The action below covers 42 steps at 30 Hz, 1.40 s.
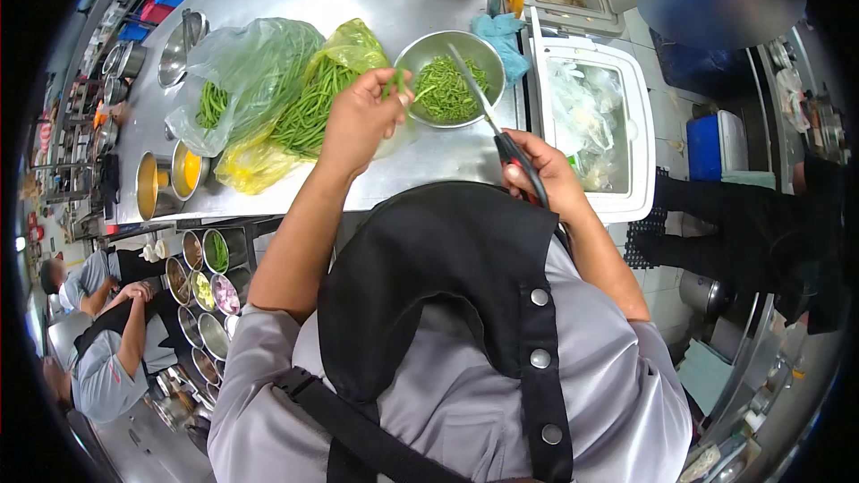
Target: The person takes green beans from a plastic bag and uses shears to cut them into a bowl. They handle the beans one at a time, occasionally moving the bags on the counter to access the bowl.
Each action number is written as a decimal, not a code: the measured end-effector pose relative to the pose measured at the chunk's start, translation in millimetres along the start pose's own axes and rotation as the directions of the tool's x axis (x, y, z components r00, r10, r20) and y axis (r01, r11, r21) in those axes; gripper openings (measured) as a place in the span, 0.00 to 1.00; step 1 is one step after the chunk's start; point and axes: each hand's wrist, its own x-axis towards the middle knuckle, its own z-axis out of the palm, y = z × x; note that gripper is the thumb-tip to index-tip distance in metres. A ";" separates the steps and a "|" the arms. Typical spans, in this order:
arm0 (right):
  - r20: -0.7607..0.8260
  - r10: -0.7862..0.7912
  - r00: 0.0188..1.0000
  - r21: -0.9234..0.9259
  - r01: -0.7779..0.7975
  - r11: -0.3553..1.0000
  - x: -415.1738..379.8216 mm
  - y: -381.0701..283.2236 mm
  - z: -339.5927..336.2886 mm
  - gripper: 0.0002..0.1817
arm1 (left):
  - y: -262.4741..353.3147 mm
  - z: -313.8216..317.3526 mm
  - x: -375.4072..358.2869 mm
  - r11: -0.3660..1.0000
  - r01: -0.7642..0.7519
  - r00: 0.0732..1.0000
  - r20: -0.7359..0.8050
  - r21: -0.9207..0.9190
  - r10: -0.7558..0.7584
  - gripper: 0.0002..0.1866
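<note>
My left hand [361, 114] pinches a few green beans [400, 81] beside the left rim of a metal bowl [408, 59]. Chopped green pieces [450, 91] cover the bottom of that bowl. In my right hand [553, 175] is a pair of scissors [512, 150] with black and red handles, its blades reaching over the bowl's right side. Whether the blades are parted is hard to make out. Left of my left hand, long whole beans [315, 107] spill from a yellow plastic bag [255, 164]. A clear plastic bag [259, 49] with more beans lies beside it.
A white-rimmed cooler box [637, 152] holding plastic bags stands against the table's right side. A blue cloth [501, 43] lies behind the bowl. Metal pots [154, 186] sit at the table's left edge. Two people [112, 358] are at the lower left, near several food containers.
</note>
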 end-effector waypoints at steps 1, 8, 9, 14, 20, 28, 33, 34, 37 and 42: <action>-0.034 -0.026 0.999 -0.010 0.026 1.000 -0.4 -1.6 -0.1 0.29 | -0.5 -1.5 1.8 1.000 -0.002 1.000 -0.009 0.003 0.002 0.10; 0.061 -0.020 0.998 -0.026 0.022 0.999 -4.6 -10.7 2.1 0.39 | -17.3 -6.8 11.3 0.633 -0.070 0.979 -0.174 -0.771 -0.103 0.08; 0.093 -0.027 0.995 -0.040 0.031 0.999 -4.9 -12.1 3.3 0.39 | -16.2 -3.6 10.5 0.629 -0.068 0.976 -0.182 -0.774 -0.119 0.08; 0.096 -0.058 0.994 -0.030 0.061 0.998 -3.8 -12.2 5.7 0.39 | -24.2 2.2 8.1 0.616 -0.052 0.980 -0.159 -0.786 -0.120 0.07; 0.030 -0.080 0.996 -0.068 0.082 0.994 -2.8 -9.4 6.6 0.43 | -28.6 3.5 5.3 0.628 -0.010 0.982 -0.126 -0.778 -0.140 0.08; -0.095 -0.032 0.995 -0.224 0.010 0.975 -1.5 -7.8 7.8 0.29 | -32.1 -12.3 -3.5 0.693 -0.042 0.980 -0.164 -0.720 -0.110 0.09; -0.128 -0.079 0.989 -0.044 0.074 0.996 -2.8 3.8 -0.5 0.30 | 21.3 -106.2 -25.5 0.848 -0.485 0.710 -0.662 -0.213 0.239 0.07; -0.118 -0.078 0.990 -0.045 0.073 0.996 -1.4 4.4 -1.7 0.30 | 31.5 -137.8 -28.6 0.845 -0.534 0.555 -0.742 0.029 0.376 0.07; -0.127 -0.015 0.992 -0.077 0.005 0.997 -1.6 4.5 -2.4 0.29 | 43.9 -227.9 -17.6 0.786 -0.589 0.332 -0.830 0.188 0.447 0.08; -0.093 -0.038 0.995 -0.065 0.032 0.997 7.0 1.8 3.5 0.30 | 2.2 -275.6 6.5 0.855 0.019 0.520 -0.736 0.517 0.434 0.21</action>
